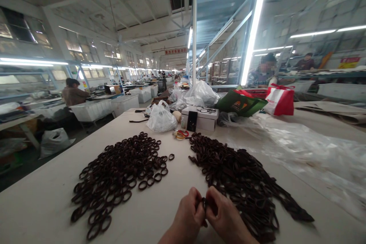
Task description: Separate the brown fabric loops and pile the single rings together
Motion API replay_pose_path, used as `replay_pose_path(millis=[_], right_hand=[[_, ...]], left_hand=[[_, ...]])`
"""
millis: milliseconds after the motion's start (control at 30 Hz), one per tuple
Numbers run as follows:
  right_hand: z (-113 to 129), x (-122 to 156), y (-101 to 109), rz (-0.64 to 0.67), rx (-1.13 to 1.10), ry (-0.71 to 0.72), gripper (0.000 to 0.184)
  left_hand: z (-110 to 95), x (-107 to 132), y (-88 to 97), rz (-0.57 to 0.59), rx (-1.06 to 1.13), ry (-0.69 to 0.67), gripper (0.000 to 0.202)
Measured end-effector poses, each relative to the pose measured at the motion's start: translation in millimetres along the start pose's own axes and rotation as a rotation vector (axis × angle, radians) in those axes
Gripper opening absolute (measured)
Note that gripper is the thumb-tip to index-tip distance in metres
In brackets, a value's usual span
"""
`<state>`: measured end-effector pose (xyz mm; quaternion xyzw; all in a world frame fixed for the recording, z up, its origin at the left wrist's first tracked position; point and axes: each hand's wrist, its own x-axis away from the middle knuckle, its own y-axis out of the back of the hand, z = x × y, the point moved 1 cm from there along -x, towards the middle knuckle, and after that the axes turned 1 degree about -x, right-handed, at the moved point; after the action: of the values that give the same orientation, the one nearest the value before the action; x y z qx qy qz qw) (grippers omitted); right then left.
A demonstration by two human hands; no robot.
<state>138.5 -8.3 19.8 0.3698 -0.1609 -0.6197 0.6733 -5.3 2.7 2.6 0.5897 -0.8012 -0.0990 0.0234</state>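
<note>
The left hand (190, 207) and the right hand (224, 211) met over the near part of the broad cream-coloured counter (42, 202). Both hands were closed, gripping one small dark brown band (204, 206) between their fingertips. The fingers hid most of the band, so its exact shape could not be determined.

A spread of dark brown, mostly round open rings (120, 171) lay to the left of the hands. A denser heap of dark brown, flatter elongated loops (240, 183) lay to the right, beginning just beside the right hand. The scissors with red and yellow handles (181, 134) lay beyond, between the two groups, near the upright black phone (191, 121).

Judged from this position, sound handling required an even pinch from both sides, with the thumbs opposed and pressure applied gradually, since the narrow band would probably twist under uneven force. Keeping the wrists low and the two groups apart was advisable to prevent mixing.
</note>
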Motion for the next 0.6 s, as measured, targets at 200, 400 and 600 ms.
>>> replay_pose_path(millis=[200, 400, 600], right_hand=[[6, -3, 1, -0.118, -0.059, -0.058, 0.007], [7, -4, 4, -0.117, -0.233, -0.104, 0.008], [13, 1, -4, -0.069, -0.317, -0.111, 0.008]], left_hand=[[-6, -1, -2.5, -0.154, -0.081, 0.001, 0.013], [-20, 4, -0.5, -0.045, 0.098, -0.081, 0.024], [-19, 3, 9.4, -0.136, -0.040, -0.038, 0.018]])
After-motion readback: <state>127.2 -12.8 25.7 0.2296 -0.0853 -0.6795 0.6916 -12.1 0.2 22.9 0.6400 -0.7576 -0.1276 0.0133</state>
